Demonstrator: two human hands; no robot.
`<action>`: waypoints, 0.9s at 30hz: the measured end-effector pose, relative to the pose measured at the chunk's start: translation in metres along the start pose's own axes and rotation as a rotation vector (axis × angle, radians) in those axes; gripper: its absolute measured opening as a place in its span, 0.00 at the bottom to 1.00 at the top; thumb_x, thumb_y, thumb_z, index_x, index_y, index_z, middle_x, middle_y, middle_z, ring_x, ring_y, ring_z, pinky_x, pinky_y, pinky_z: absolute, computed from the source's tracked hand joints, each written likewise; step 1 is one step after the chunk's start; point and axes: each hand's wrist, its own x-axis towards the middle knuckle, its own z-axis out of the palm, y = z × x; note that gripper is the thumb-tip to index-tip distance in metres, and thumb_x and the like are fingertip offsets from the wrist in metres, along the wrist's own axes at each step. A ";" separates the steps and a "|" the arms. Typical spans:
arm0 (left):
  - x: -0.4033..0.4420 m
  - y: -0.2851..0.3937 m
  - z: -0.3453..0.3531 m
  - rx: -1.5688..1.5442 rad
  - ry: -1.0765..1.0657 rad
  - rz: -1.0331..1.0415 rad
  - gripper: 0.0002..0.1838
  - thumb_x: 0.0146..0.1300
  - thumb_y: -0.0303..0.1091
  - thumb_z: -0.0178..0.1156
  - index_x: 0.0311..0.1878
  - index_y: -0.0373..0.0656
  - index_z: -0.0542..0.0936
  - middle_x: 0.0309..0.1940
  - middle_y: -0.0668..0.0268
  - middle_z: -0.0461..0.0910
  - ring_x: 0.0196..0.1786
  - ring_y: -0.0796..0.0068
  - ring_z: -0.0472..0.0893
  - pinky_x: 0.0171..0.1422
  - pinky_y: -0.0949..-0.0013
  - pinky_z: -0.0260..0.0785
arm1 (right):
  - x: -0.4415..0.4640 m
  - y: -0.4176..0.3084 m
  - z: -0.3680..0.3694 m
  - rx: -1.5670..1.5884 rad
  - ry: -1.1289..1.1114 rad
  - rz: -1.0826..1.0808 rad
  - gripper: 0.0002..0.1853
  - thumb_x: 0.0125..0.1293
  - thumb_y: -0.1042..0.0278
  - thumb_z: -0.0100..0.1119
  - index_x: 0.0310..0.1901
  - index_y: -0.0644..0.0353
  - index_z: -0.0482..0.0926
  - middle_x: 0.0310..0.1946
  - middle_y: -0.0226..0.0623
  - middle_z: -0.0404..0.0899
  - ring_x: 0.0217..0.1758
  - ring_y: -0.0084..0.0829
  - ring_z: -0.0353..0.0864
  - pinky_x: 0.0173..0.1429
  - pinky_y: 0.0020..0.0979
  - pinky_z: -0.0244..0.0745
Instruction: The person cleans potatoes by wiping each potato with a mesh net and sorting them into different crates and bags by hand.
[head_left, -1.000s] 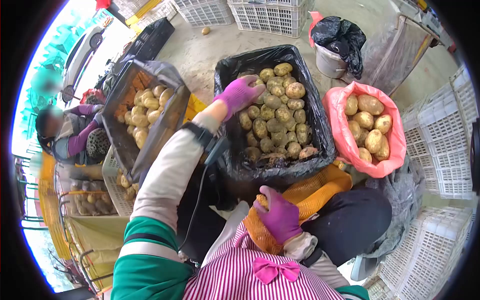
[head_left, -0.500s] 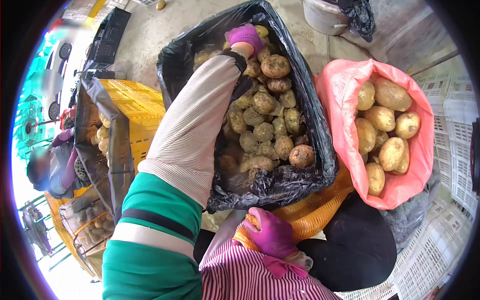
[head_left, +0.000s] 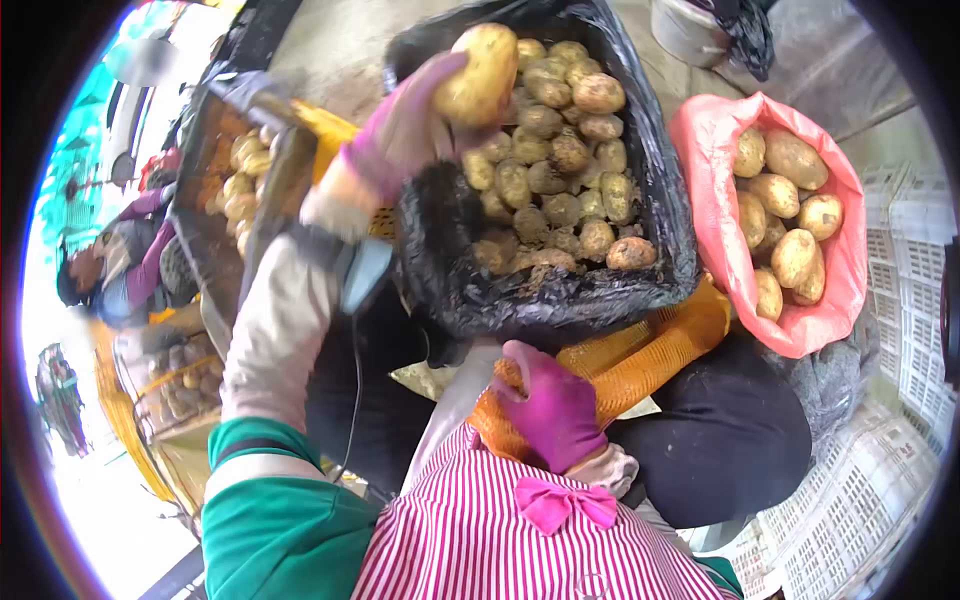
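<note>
My left hand [head_left: 410, 130], in a purple glove, is raised over the left side of a black-lined bin and grips a large yellow potato [head_left: 480, 75]. The black plastic-lined bin [head_left: 665, 210] holds many soil-covered potatoes [head_left: 540, 178]. Close to my lap, my right hand [head_left: 555, 405], also gloved in purple, is closed around the gathered edge of an orange mesh bag [head_left: 650, 365]. The mesh stretches to the right across my leg and passes beneath the near side of the bin.
A pink sack [head_left: 690, 140] of cleaner potatoes stands right of the bin. White crates [head_left: 850, 520] are stacked at far right. Another person [head_left: 130, 255] is at left beside a dark-lined container [head_left: 190, 170] of potatoes. A pale bucket [head_left: 685, 35] stands at the back.
My left hand has come up and left out of the bin, now with a potato in it. The view has shifted. My right hand still grips the mesh bag.
</note>
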 end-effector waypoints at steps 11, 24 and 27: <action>-0.219 -0.100 0.033 -0.955 -0.125 0.238 0.34 0.72 0.62 0.38 0.69 0.45 0.66 0.62 0.44 0.70 0.47 0.50 0.77 0.66 0.44 0.63 | -0.008 -0.012 0.002 -0.088 0.276 -0.220 0.24 0.61 0.57 0.66 0.57 0.58 0.76 0.54 0.42 0.80 0.56 0.42 0.80 0.59 0.37 0.75; -0.269 -0.156 0.061 -0.917 -0.046 0.374 0.33 0.70 0.60 0.45 0.68 0.45 0.69 0.64 0.59 0.73 0.65 0.58 0.72 0.73 0.53 0.58 | -0.021 -0.080 0.025 0.201 0.483 -0.548 0.30 0.63 0.65 0.61 0.64 0.71 0.65 0.60 0.51 0.70 0.64 0.44 0.70 0.71 0.40 0.61; -0.267 -0.171 0.052 -1.245 -0.442 0.353 0.31 0.71 0.56 0.45 0.68 0.43 0.68 0.65 0.57 0.72 0.68 0.57 0.69 0.77 0.55 0.54 | -0.039 -0.068 0.040 0.129 0.208 -0.642 0.41 0.62 0.65 0.61 0.72 0.72 0.52 0.71 0.54 0.57 0.75 0.49 0.55 0.77 0.41 0.50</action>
